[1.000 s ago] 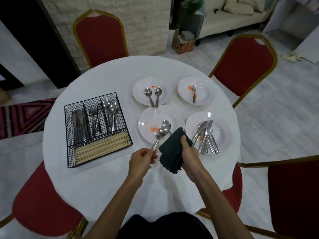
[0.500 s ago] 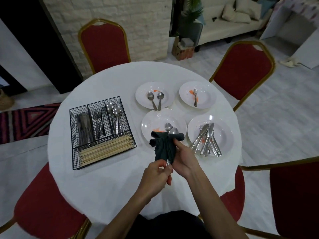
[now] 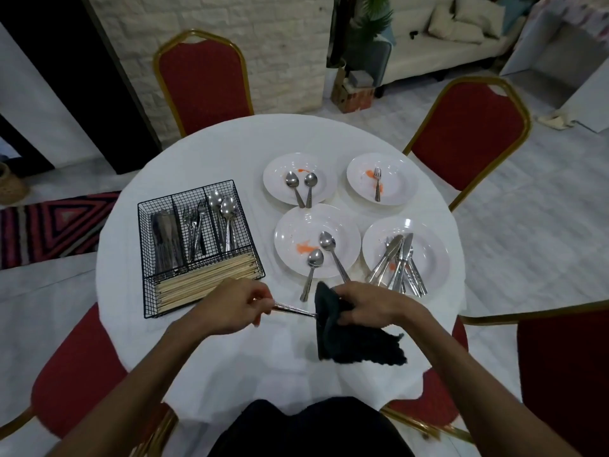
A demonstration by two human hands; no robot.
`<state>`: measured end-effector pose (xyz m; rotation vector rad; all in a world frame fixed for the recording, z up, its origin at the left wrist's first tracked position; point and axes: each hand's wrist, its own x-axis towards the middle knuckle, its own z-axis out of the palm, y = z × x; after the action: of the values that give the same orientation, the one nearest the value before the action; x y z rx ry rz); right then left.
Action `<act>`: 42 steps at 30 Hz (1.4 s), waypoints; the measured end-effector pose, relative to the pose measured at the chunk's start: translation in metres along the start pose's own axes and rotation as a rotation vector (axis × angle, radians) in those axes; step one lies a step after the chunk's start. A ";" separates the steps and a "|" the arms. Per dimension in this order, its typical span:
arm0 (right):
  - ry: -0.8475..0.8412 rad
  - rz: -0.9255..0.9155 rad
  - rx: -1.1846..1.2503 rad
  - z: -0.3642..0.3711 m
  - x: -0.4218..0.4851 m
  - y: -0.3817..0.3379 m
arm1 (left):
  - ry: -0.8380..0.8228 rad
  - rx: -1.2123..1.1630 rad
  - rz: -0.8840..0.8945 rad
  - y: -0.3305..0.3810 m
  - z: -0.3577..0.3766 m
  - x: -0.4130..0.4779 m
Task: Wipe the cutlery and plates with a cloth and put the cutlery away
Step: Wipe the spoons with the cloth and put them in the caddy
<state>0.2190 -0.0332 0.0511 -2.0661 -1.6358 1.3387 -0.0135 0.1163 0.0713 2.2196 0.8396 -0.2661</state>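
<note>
My left hand (image 3: 232,305) grips the handle of a spoon (image 3: 295,310) held level above the table's near side. Its bowl is hidden inside the dark cloth (image 3: 349,338), which my right hand (image 3: 369,305) squeezes around it. Four white plates lie ahead. The near left plate (image 3: 290,232) has an orange smear and two spoons (image 3: 326,242). The near right plate (image 3: 431,255) carries a heap of knives and forks (image 3: 398,262). The far left plate (image 3: 276,174) bears two spoons, the far right plate (image 3: 398,174) one fork (image 3: 377,184).
A black wire caddy (image 3: 197,249) at the left holds knives, forks, spoons and a row of chopsticks (image 3: 204,282). Red chairs with gold frames ring the round white table (image 3: 214,153), one (image 3: 204,77) at the far side, one (image 3: 468,127) at the far right.
The spoon has turned from upright to level, handle pointing left. My hands have dropped toward the table's near edge, and the cloth now hangs below my right hand.
</note>
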 end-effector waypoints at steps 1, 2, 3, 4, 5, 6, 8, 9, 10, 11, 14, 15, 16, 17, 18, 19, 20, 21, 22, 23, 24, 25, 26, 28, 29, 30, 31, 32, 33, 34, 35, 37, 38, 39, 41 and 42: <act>-0.064 -0.013 -0.040 0.000 0.000 -0.003 | 0.017 0.011 0.016 0.001 -0.001 0.001; -0.074 -0.037 -0.012 -0.001 -0.003 -0.007 | 0.038 -0.010 0.033 0.003 -0.002 0.002; -0.017 -0.041 0.096 -0.003 -0.006 -0.007 | 0.058 -0.066 0.041 0.003 -0.002 0.003; 0.095 -0.034 0.287 -0.003 -0.010 -0.006 | 0.073 -0.157 0.042 0.004 -0.001 0.003; 0.235 -0.015 0.493 -0.002 -0.012 -0.004 | 0.078 -0.266 0.037 0.005 0.002 0.002; 0.403 0.025 0.664 0.001 -0.011 -0.001 | 0.078 -0.369 0.026 0.007 0.008 0.001; 0.723 0.149 0.961 0.015 0.005 -0.001 | 0.070 -0.514 -0.006 0.014 0.025 -0.002; 0.863 0.221 1.143 0.024 0.016 -0.007 | 0.052 -0.583 -0.026 0.019 0.035 -0.003; 0.968 0.287 1.310 0.032 0.026 -0.016 | 0.044 -0.654 -0.050 0.025 0.045 -0.004; 1.039 0.341 1.427 0.040 0.036 -0.023 | 0.056 -0.705 -0.080 0.030 0.053 -0.004; 0.959 0.358 1.576 0.058 0.055 -0.044 | 0.084 -0.766 -0.146 0.042 0.070 -0.003; 0.893 0.336 1.556 0.061 0.057 -0.050 | 0.046 -0.769 -0.151 0.043 0.071 -0.004; 0.843 0.312 1.504 0.061 0.056 -0.053 | -0.010 -0.726 -0.146 0.040 0.068 -0.005; 0.812 0.301 1.419 0.059 0.054 -0.054 | -0.044 -0.643 -0.137 0.034 0.063 -0.006; 0.783 0.299 1.322 0.056 0.050 -0.052 | -0.032 -0.558 -0.141 0.026 0.057 -0.006; 0.750 0.302 1.217 0.054 0.046 -0.049 | 0.044 -0.507 -0.163 0.018 0.048 -0.004; 0.706 0.304 1.131 0.053 0.044 -0.049 | 0.160 -0.492 -0.191 0.011 0.040 -0.002; 0.654 0.297 1.059 0.054 0.042 -0.052 | 0.279 -0.498 -0.206 0.006 0.035 0.000; 0.595 0.273 0.994 0.057 0.043 -0.058 | 0.369 -0.504 -0.198 0.003 0.031 0.004; 0.538 0.242 0.928 0.061 0.047 -0.066 | 0.414 -0.499 -0.175 0.003 0.030 0.007; 0.495 0.223 0.874 0.066 0.051 -0.074 | 0.434 -0.490 -0.158 0.003 0.031 0.010; 0.468 0.215 0.839 0.070 0.055 -0.082 | 0.450 -0.497 -0.159 0.000 0.033 0.012; 0.446 0.213 0.821 0.073 0.058 -0.087 | 0.480 -0.511 -0.171 -0.003 0.033 0.012; 0.377 0.187 0.817 0.077 0.056 -0.091 | 0.550 -0.531 -0.224 -0.018 0.027 0.010; 0.337 0.165 0.818 0.079 0.054 -0.091 | 0.595 -0.551 -0.244 -0.026 0.021 0.010; 0.299 0.145 0.815 0.080 0.051 -0.092 | 0.652 -0.579 -0.267 -0.035 0.016 0.011; 0.277 0.137 0.817 0.081 0.051 -0.093 | 0.711 -0.623 -0.290 -0.039 0.013 0.011; 0.276 0.140 0.817 0.081 0.053 -0.094 | 0.748 -0.694 -0.309 -0.039 0.012 0.011; 0.294 0.150 0.817 0.081 0.057 -0.095 | 0.729 -0.799 -0.332 -0.035 0.013 0.012; 0.319 0.167 0.816 0.080 0.062 -0.097 | 0.642 -0.931 -0.360 -0.029 0.016 0.014; 0.342 0.180 0.829 0.080 0.067 -0.099 | 0.516 -1.049 -0.395 -0.023 0.022 0.014; 0.344 0.192 0.838 0.081 0.077 -0.100 | 0.363 -1.154 -0.448 -0.020 0.029 0.017; 0.326 0.194 0.813 0.081 0.080 -0.099 | 0.356 -1.194 -0.481 -0.023 0.028 0.022; 0.306 0.200 0.787 0.082 0.082 -0.096 | 0.373 -1.228 -0.514 -0.030 0.026 0.028; 0.280 0.237 0.754 0.083 0.083 -0.089 | 0.444 -1.247 -0.571 -0.050 0.015 0.049; 0.275 0.263 0.753 0.084 0.084 -0.084 | 0.491 -1.221 -0.597 -0.060 0.006 0.060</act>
<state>0.0992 0.0392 0.0112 -1.8901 -0.6121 1.3742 -0.0057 0.1719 0.0075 0.8537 1.4088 0.4493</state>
